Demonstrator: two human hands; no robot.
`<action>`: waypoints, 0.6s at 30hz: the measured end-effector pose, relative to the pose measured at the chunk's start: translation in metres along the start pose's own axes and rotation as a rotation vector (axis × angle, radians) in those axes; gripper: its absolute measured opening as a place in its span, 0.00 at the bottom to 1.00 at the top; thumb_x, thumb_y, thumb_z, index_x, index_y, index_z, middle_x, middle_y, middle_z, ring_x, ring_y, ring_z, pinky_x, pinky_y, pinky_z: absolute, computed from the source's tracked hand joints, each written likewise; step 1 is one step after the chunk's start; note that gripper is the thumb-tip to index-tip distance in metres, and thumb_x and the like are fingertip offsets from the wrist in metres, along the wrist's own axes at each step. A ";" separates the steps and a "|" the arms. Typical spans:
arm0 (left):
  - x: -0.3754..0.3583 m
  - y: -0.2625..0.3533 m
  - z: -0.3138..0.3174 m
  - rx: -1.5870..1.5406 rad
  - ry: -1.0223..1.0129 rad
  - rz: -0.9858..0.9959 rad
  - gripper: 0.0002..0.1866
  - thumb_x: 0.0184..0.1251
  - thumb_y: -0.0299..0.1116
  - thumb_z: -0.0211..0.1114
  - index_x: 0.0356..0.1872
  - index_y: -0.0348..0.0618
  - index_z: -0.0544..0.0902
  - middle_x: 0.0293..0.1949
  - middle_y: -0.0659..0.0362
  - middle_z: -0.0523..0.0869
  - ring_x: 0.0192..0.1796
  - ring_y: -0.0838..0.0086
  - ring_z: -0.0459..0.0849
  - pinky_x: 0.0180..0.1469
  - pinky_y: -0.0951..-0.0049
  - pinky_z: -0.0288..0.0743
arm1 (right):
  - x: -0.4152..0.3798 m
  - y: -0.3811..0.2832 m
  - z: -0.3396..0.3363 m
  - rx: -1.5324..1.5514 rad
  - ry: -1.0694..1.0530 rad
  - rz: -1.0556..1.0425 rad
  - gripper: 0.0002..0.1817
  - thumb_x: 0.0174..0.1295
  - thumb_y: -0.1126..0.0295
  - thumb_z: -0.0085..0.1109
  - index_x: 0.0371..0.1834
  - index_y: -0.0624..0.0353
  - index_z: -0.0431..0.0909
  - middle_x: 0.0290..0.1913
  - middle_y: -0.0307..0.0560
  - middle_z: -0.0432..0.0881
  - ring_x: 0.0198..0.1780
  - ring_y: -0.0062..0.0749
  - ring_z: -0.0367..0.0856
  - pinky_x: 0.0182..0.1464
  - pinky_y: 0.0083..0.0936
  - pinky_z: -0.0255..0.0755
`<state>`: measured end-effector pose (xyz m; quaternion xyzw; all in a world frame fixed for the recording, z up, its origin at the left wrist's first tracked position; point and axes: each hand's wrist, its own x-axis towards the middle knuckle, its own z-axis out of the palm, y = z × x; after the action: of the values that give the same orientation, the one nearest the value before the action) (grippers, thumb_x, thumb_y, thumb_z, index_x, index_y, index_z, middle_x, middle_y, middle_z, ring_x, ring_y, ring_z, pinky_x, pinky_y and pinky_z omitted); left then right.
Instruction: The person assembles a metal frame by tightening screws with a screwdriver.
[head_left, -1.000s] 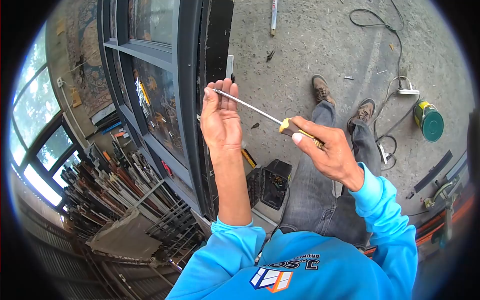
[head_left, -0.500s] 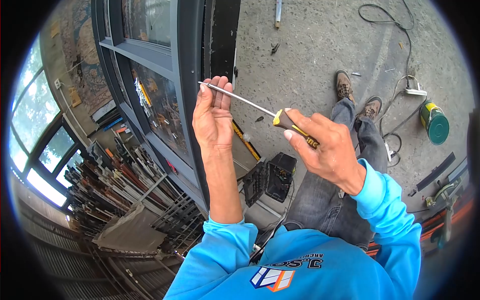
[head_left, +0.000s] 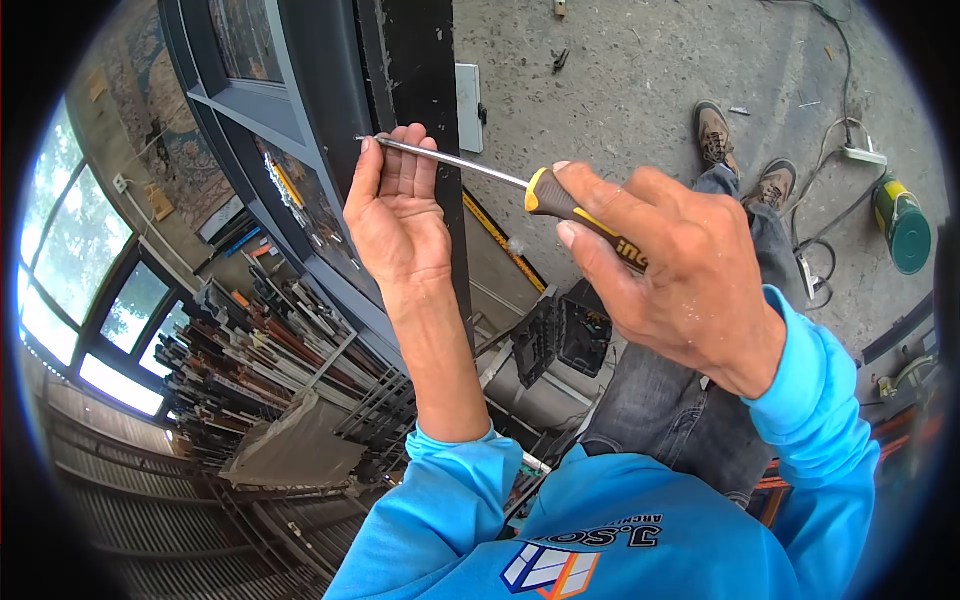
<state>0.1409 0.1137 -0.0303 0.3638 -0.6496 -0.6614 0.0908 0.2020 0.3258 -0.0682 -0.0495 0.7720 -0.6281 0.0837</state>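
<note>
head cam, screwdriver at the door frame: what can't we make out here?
Head view only:
- Screwdriver tip and any screw: hidden behind the left hand's fingers.
- Handle lettering: mostly covered by the right hand.
- Black tool case contents: too small.
- Green can: distorted at the fisheye edge.

Both hands raised and nearer the camera, screwdriver (head_left: 520, 190) tip shifted left onto the dark door frame (head_left: 420, 70), right hand (head_left: 670, 265) looming larger, left hand (head_left: 395, 215) moved left with it

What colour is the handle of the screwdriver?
The screwdriver handle is black with yellow stripes, gripped in the right hand. The head view shows it.
</note>
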 end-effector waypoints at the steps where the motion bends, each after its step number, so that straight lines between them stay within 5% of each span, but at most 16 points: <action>1: 0.000 0.000 -0.001 0.039 0.009 -0.004 0.07 0.69 0.29 0.60 0.39 0.34 0.78 0.39 0.47 0.85 0.46 0.61 0.86 0.52 0.63 0.84 | 0.002 -0.002 -0.003 0.024 -0.039 0.041 0.18 0.55 0.71 0.65 0.50 0.58 0.81 0.21 0.47 0.72 0.18 0.38 0.72 0.21 0.32 0.64; 11: -0.002 0.005 0.000 0.006 0.049 -0.059 0.07 0.70 0.27 0.58 0.40 0.32 0.77 0.41 0.44 0.85 0.46 0.61 0.86 0.51 0.66 0.85 | 0.026 -0.005 -0.017 0.042 -0.124 0.034 0.17 0.54 0.73 0.65 0.48 0.59 0.82 0.20 0.49 0.72 0.18 0.42 0.72 0.22 0.34 0.64; 18: -0.013 0.007 -0.004 0.038 0.048 -0.114 0.07 0.69 0.31 0.60 0.39 0.36 0.79 0.39 0.49 0.86 0.45 0.63 0.86 0.47 0.68 0.85 | 0.028 0.000 -0.019 -0.370 -0.078 -0.278 0.28 0.44 0.74 0.71 0.54 0.53 0.79 0.31 0.42 0.75 0.24 0.30 0.71 0.23 0.26 0.64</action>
<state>0.1503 0.1174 -0.0191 0.4175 -0.6378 -0.6443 0.0618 0.1707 0.3389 -0.0660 -0.1940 0.8561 -0.4788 0.0155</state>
